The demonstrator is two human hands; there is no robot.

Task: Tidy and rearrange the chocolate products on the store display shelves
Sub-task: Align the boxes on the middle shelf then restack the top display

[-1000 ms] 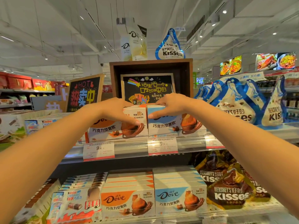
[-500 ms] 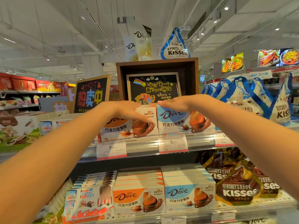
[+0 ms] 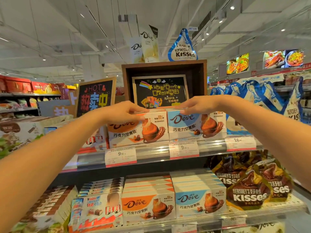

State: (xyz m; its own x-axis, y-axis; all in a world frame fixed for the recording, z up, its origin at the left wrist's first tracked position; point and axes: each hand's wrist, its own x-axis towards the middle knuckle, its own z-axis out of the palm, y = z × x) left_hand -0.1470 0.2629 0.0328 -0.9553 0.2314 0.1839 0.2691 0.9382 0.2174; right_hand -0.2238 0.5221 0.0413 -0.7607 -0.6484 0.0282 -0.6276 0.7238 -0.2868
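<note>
Left hand pinches orange box top edge; right hand pinches blue box top. Both grips narrow, likely squaring front boxes on shelf.

The orange Dove box and blue Dove box at the upper shelf's front edge look like smooth, glossy printed cardboard. The shelf lip is clear shiny plastic carrying paper price tags. Behind stands a matt brown wooden display box. The Hershey's Kisses bags are crinkled glossy foil.
</note>
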